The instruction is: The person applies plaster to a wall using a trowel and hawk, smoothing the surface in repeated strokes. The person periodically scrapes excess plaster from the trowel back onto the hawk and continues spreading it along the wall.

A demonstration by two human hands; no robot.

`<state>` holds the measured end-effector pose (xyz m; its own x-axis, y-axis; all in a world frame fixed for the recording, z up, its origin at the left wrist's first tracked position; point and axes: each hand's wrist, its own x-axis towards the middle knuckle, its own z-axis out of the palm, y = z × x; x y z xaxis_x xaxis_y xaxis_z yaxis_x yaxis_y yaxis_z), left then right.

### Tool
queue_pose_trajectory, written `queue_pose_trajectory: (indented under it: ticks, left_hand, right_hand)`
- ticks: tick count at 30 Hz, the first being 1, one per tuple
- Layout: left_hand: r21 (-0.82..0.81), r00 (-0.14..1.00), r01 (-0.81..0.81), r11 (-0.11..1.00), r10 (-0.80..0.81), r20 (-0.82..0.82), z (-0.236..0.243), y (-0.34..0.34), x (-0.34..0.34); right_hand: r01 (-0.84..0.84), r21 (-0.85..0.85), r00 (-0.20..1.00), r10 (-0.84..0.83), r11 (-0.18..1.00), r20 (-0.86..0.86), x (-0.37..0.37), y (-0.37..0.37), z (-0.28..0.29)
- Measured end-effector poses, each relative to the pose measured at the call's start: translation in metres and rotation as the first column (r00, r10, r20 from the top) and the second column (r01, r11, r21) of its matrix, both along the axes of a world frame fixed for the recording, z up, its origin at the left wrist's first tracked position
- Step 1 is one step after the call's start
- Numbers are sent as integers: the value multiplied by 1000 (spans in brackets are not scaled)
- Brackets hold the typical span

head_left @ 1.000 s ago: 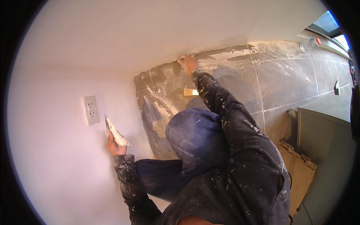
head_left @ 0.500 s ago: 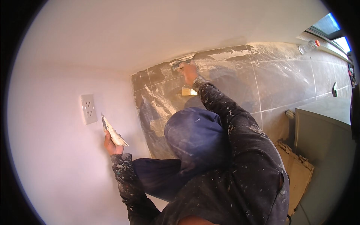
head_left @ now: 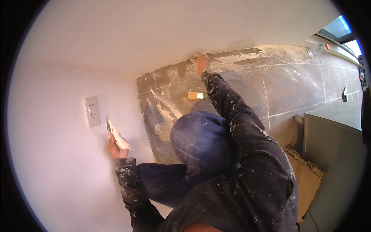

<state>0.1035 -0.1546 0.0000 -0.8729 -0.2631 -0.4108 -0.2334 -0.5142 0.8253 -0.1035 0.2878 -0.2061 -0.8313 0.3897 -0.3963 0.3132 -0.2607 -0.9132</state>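
Observation:
My left hand [head_left: 118,149] grips a putty knife [head_left: 117,135] smeared with cream compound, beside a white wall socket [head_left: 92,111]. At the top of the grey tiled surface [head_left: 291,83], my right hand [head_left: 201,63] reaches to where the smeared tiles meet the white wall [head_left: 139,34]. It is closed on a flat trowel, now mostly hidden behind the fingers. A paintbrush [head_left: 195,95] with pale bristles shows beside my right forearm. My dark blue-clad knee [head_left: 201,147] is between my arms, and both sleeves are splattered with white.
A pale grey box-like unit [head_left: 333,116] stands at the right, with a piece of cardboard [head_left: 305,181] beside it. A clear red-capped bottle [head_left: 319,50] is near the window [head_left: 338,28] at the upper right. A small dark object [head_left: 344,94] sits farther right on the tiles.
My right hand moved down and left with the trowel showing, then back up and right along the tile edge, where the fingers cover it. My left hand and knife stay nearly still.

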Motion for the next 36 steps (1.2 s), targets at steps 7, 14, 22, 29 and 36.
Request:
queue_pose_trajectory:
  ticks: [7,14,22,29,36]
  left_hand:
    - [-62,999,-18,998,21,47,-5,7,-6]
    - [11,999,37,999,-37,5,-5,-3,-1]
    - [16,999,9,1000,-9,33,-7,4,-7]
    - [6,999,34,999,-34,14,-6,-6,-1]
    - [-20,999,20,1000,-20,39,-7,4,-7]
  right_hand:
    - [-235,25,927,232,972,-294,40,-82,18]
    - [-86,-84,918,46,993,-393,34,-20,-65]
    - [213,-379,952,-278,901,-125,17,27,-74]
    - [-171,923,935,353,345,41,7,24,-21]
    - [-76,-326,997,74,942,-17,16,-73,30]
